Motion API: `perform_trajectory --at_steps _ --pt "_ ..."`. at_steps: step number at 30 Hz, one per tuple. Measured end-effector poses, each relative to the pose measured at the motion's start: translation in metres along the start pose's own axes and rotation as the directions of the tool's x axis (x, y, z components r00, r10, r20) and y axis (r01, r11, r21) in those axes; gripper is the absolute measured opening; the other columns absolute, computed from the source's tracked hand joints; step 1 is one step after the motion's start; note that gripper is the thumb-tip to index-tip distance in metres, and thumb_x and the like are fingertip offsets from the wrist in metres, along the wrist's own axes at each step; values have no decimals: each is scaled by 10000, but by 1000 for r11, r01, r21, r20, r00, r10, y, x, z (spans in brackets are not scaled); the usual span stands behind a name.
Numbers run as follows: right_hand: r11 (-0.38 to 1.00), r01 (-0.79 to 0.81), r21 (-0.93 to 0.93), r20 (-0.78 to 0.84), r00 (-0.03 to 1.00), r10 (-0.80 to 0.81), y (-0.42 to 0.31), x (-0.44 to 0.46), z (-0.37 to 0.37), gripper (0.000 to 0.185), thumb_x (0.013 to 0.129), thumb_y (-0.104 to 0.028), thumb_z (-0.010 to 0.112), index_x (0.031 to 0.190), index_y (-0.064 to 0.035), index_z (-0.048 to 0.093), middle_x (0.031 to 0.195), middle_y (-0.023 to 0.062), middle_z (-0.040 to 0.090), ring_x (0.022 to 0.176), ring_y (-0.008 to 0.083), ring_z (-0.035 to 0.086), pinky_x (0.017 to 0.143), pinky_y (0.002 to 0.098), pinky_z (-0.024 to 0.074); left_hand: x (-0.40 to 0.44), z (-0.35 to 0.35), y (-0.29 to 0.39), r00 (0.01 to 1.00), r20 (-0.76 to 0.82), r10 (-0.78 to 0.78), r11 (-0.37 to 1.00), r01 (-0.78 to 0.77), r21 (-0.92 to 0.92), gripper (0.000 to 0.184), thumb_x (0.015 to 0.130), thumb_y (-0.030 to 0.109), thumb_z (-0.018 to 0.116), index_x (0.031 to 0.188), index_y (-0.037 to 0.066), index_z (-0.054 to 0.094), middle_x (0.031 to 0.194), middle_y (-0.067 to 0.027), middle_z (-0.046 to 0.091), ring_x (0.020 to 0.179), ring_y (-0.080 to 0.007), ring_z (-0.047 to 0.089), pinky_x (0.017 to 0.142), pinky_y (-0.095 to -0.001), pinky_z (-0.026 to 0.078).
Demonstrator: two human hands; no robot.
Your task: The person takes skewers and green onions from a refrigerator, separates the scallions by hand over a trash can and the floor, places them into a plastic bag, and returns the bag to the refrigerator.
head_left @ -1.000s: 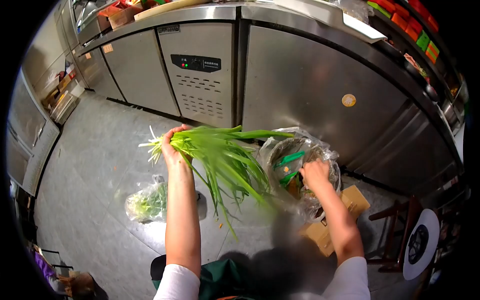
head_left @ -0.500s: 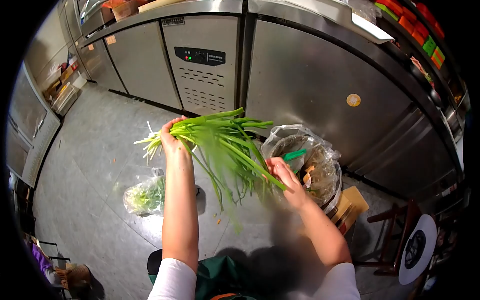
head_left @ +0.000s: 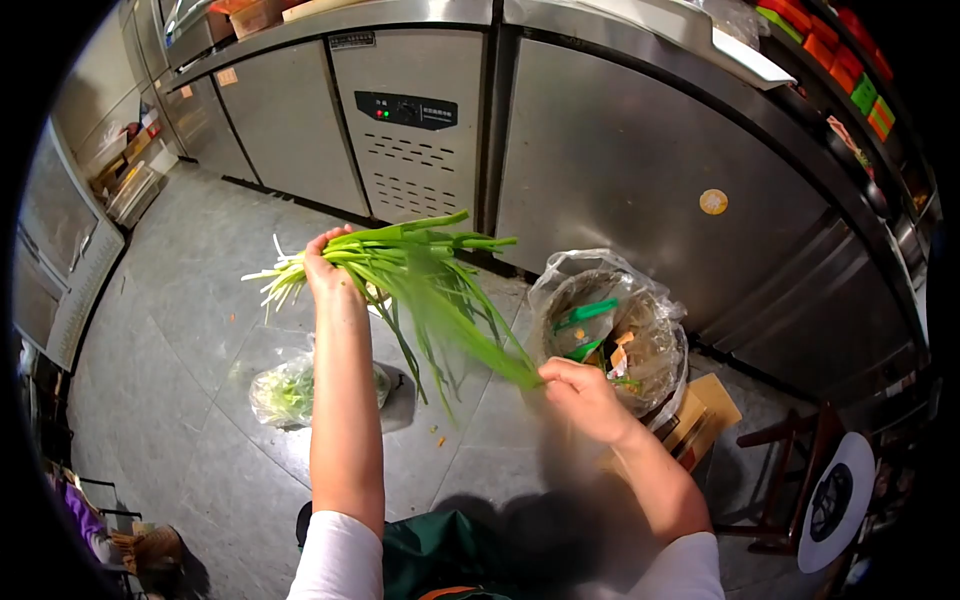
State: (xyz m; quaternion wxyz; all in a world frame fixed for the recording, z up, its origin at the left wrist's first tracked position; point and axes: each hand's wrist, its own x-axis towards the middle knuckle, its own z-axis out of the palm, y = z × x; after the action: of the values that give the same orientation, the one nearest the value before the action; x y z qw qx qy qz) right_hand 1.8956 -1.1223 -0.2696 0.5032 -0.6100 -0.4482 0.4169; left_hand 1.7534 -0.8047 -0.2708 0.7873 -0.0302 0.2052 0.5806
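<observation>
Over the grey floor, left of the plastic-lined bin, the scallion bunch stretches sideways, white ends poking out past the left hand, whose fingers clasp the stems. And here's the right hand, nearer the bin, fingers pinched together on the drooping green leaf tips.

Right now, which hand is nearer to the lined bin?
The right hand, at the near side of the lined bin; the left hand is farther left, gripping green onions.
</observation>
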Motion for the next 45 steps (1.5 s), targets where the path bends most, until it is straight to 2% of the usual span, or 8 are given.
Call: perform_trajectory --at_steps 5,11,13,19,27,33,37,45 --pt "911 344 -228 -134 916 -379 0 -8 -20 179 632 114 384 622 -11 512 657 36 436 620 133 439 561 245 363 33 -12 24 998 -36 -47 994 50 94 195 733 122 408 839 -12 502 859 -172 560 811 -308 546 771 -438 455" --pt "869 -13 -495 -576 754 -317 36 -3 -99 250 881 -125 384 1094 -76 505 789 44 559 630 114 473 564 244 392 43 -31 46 999 -32 -32 999 32 -16 213 803 97 364 931 -5 500 965 -176 550 898 -302 539 830 -436 441" --pt "-255 -390 -885 -151 758 -635 64 5 -114 279 876 -151 395 1131 -59 461 869 111 587 821 244 536 741 357 423 48 -46 57 922 272 -276 958 288 -6 252 824 91 334 976 -20 501 993 -178 553 949 -300 531 842 -426 438" --pt "747 248 -617 -304 801 -516 -12 23 -39 146 812 -112 510 874 -10 594 870 98 585 845 243 531 767 326 418 27 -53 48 827 431 -361 911 412 -28 277 849 112 315 1011 -17 498 1009 -157 560 962 -287 529 883 -416 406" --pt "894 386 -229 -174 887 -428 -36 65 11 125 805 -88 512 881 -20 586 862 95 588 790 176 545 733 272 421 23 -36 37 995 -59 -79 996 76 -47 232 855 141 347 916 -8 514 932 -160 566 865 -273 556 817 -394 449" --pt "921 116 372 109 980 -167 -27 78 14 208 882 -142 429 986 7 530 907 -1 540 850 62 478 754 213 387 19 -49 23 823 489 -289 935 351 -38 170 843 104 389 869 31 539 915 -114 568 889 -241 543 840 -360 428" --pt "954 88 286 142 981 -133 -29 78 12 212 890 -159 418 950 1 543 889 -14 541 832 57 474 752 217 384 -26 -31 -2 724 665 -186 983 130 133 138 848 235 472 848 132 564 858 2 557 823 -146 533 749 -288 431" --pt "981 179 -68 38 984 -177 -37 64 3 163 851 -155 476 878 -15 553 734 21 545 691 113 491 655 270 411 -49 -8 -9 492 806 -329 588 775 -233 6 808 129 506 809 132 510 788 56 501 713 -82 486 666 -227 402"
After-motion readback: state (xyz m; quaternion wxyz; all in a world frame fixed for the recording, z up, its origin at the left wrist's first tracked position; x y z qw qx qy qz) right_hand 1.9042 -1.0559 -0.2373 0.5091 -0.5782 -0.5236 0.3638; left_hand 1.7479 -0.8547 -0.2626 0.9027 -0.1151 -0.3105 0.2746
